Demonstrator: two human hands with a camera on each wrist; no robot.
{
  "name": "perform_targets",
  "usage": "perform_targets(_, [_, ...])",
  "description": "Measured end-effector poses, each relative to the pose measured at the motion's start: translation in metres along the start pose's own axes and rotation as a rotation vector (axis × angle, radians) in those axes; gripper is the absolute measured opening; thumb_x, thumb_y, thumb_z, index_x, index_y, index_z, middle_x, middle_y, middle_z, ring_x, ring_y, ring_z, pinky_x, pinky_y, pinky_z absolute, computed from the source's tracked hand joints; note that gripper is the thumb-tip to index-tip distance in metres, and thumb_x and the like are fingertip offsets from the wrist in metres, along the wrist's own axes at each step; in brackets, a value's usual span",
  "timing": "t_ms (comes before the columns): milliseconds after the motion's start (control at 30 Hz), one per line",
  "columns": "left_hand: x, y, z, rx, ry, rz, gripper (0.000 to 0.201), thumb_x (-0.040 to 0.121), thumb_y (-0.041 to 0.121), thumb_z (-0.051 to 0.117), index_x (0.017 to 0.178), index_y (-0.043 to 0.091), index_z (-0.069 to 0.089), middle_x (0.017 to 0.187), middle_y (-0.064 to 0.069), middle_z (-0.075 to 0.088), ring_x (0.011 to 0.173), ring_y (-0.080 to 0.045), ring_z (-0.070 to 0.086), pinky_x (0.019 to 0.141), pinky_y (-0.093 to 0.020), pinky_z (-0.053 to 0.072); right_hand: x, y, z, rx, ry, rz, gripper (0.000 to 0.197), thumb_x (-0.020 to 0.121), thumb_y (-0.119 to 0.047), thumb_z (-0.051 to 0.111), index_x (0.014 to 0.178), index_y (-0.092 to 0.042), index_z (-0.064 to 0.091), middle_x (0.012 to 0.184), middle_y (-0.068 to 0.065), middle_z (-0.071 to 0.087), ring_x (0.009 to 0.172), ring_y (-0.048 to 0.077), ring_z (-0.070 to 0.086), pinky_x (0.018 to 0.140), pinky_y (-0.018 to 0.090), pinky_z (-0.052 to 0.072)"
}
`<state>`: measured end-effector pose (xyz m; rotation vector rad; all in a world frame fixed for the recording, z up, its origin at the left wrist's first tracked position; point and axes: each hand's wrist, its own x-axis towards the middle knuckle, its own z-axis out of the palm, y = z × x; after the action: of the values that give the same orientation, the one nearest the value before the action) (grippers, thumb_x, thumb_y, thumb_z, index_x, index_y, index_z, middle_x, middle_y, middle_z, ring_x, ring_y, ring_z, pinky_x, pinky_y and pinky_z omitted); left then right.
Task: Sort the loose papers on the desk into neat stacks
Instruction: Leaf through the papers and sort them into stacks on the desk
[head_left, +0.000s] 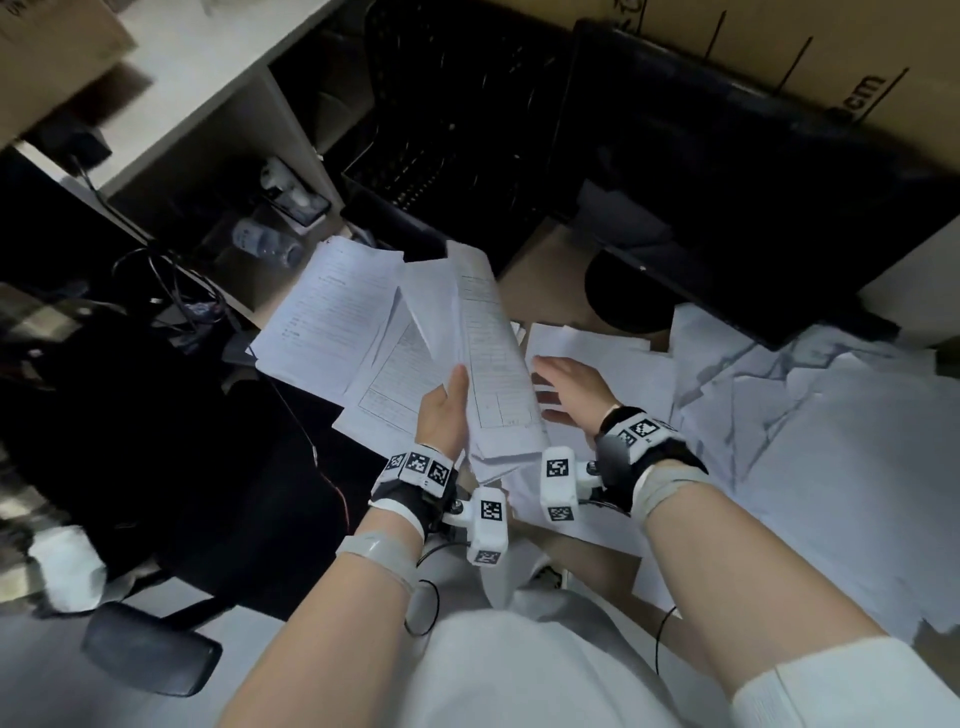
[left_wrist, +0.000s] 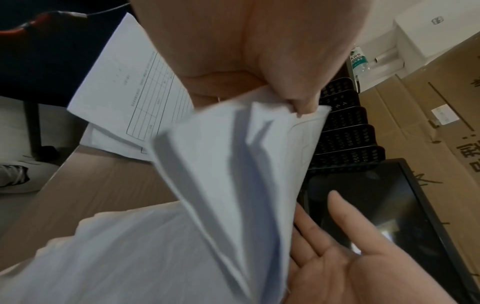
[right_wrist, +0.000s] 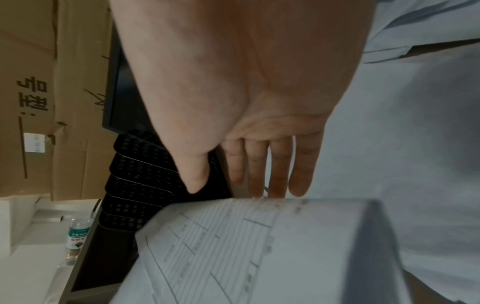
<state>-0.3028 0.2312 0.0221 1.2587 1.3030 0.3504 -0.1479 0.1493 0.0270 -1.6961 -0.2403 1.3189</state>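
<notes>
Left hand (head_left: 441, 410) gripping a bundle of papers (head_left: 488, 358), thumb pressed on the printed top sheet and fingers curled underneath; bundle lifted off the bench (head_left: 550, 270) and fanned loosely, sheets spreading apart at the near edge. Right hand (head_left: 566, 395) just right of the bundle, fingers straight and relaxed, palm toward the sheets, holding nothing; whether the fingertips (right_wrist: 278, 191) touch the top sheet's edge cannot be told. Left of the bundle, a stack of printed forms (head_left: 332, 317) lying flat, slightly skewed, with further ruled sheets (head_left: 389, 384) overlapping beneath it. Right of the bundle, loose white papers (head_left: 779, 415) scattered in overlapping layers across the bench. Beyond the bundle, a black mesh file tray (head_left: 441, 130) and, right of that, a dark monitor (head_left: 727, 182) with cardboard boxes (head_left: 779, 47) behind. Far left of the bundle, a black office chair (head_left: 156, 467).
</notes>
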Motion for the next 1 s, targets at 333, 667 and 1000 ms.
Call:
perform_targets(333, [0.013,0.006,-0.008,-0.105,0.011,-0.006,0.042,0.104,0.041,0.045,0.122,0.008,0.064,0.113,-0.003,0.069,0.102,-0.019,0.067,0.087,-0.029,0.052,-0.008,-0.016,0.023,-0.064,-0.145,-0.018,0.061,0.085,-0.053,0.069,0.138,-0.032,0.048,0.124,-0.012,0.065,0.104,0.003,0.066,0.081,0.023,0.050])
perform_targets(667, [0.062,-0.002,-0.052,0.130,-0.043,-0.040,0.030,0.084,0.030,0.065,0.061,0.013,0.056,0.060,-0.004,0.056,0.058,-0.019,0.053,0.056,-0.027,0.041,0.035,-0.013,0.054,-0.244,0.358,0.098,0.015,0.085,-0.014,0.056,0.072,-0.012,0.062,0.072,0.003,0.062,0.076,0.028,0.059,0.070,0.029,0.043])
perform_targets(1000, [0.124,0.004,-0.104,0.121,-0.002,-0.047,0.025,0.084,0.035,0.065,0.071,0.014,0.064,0.070,-0.004,0.066,0.066,-0.022,0.062,0.062,-0.028,0.048,0.052,-0.021,0.083,-0.454,0.803,0.068,0.028,0.088,-0.025,0.055,0.115,-0.022,0.063,0.120,0.007,0.065,0.109,0.033,0.060,0.090,0.039,0.050])
